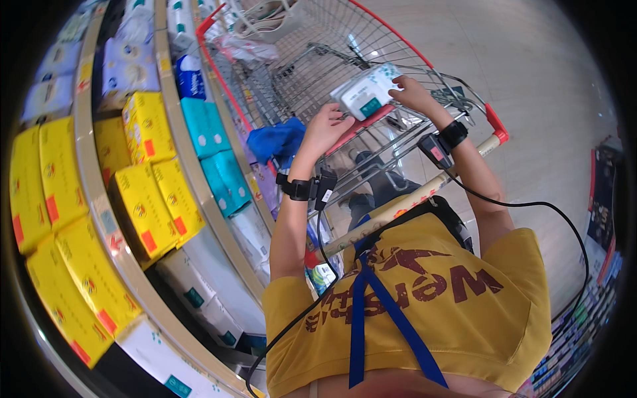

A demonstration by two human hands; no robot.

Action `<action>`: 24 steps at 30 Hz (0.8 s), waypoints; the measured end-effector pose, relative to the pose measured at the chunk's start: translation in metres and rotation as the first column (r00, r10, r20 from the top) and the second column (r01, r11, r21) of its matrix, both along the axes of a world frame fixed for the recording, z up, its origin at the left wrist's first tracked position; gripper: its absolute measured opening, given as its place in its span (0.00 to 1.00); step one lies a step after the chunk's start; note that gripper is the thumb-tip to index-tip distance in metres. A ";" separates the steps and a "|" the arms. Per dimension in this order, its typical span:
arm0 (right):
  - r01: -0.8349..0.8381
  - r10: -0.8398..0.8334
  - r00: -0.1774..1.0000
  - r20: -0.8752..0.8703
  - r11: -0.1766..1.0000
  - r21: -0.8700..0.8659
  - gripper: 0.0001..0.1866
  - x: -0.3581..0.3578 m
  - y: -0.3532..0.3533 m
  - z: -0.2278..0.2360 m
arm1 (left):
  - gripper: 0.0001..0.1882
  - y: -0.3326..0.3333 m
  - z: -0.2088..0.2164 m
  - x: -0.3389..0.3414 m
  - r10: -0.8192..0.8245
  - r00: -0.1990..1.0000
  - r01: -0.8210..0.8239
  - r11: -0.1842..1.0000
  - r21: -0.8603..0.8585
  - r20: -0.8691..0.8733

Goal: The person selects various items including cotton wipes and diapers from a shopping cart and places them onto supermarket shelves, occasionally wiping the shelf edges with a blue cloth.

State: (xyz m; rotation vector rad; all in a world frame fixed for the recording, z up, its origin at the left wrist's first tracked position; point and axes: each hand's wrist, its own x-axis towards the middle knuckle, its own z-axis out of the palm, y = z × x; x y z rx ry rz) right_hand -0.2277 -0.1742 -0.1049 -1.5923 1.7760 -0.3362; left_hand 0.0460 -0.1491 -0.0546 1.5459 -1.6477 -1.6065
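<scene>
A white pack of tissues [369,93] with teal print is over the near end of the shopping cart [285,73], just above the red bar of its fold-down seat. My right hand [413,95] has its fingers bent around the pack's right end. At the pack's left end is my left hand [325,131], its fingers loosely curved and apart, with nothing visible between them. Whether its fingertips touch the pack I cannot tell. A blue cloth or bag [275,140] hangs at the cart's left side, beside my left wrist.
Store shelves [99,179] on the left carry yellow packs [156,205], teal packs [212,156] and white packs. Inside the cart's far end sit a pale bag [272,23] and a clear plastic bag [247,50]. The cart's handle [398,205] crosses before my body. Black cables run from both wrist straps.
</scene>
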 end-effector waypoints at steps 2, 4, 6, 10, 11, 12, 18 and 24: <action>0.022 -0.023 0.997 -0.080 1.000 -0.006 0.29 -0.024 -0.008 -0.032 | 0.44 -0.021 -0.041 -0.025 -0.093 0.995 0.086 0.970 0.227 0.022; 0.090 -0.077 0.990 -0.118 0.990 0.109 0.33 -0.031 -0.015 -0.047 | 0.42 -0.032 -0.040 -0.052 -0.095 0.991 0.126 0.913 0.387 -0.097; -0.008 0.031 0.997 -0.071 0.949 0.314 0.35 -0.031 -0.037 -0.053 | 0.40 -0.037 -0.061 -0.061 -0.089 0.988 0.136 0.881 0.454 -0.123; -0.055 0.048 0.997 0.059 0.992 0.111 0.35 -0.049 -0.059 -0.094 | 0.37 -0.045 -0.107 -0.076 -0.028 0.997 0.065 0.812 0.580 -0.072; -0.090 0.070 0.993 0.097 0.973 0.212 0.41 -0.058 -0.065 -0.105 | 0.38 -0.046 -0.126 -0.076 0.040 0.992 0.037 0.818 0.574 -0.121; -0.110 0.089 0.990 0.107 0.971 0.214 0.41 -0.051 -0.069 -0.107 | 0.41 -0.047 -0.147 -0.069 0.135 0.985 -0.043 0.794 0.607 -0.108; 0.298 -0.421 0.869 0.260 0.865 0.404 0.57 -0.036 -0.072 -0.101 | 0.49 -0.054 -0.158 -0.061 0.512 0.850 -0.260 0.608 0.750 -0.120; 0.303 -0.561 0.614 0.555 0.817 0.491 0.40 0.000 -0.068 -0.002 | 0.34 -0.078 -0.061 -0.016 0.684 0.652 -0.523 0.718 0.459 -0.327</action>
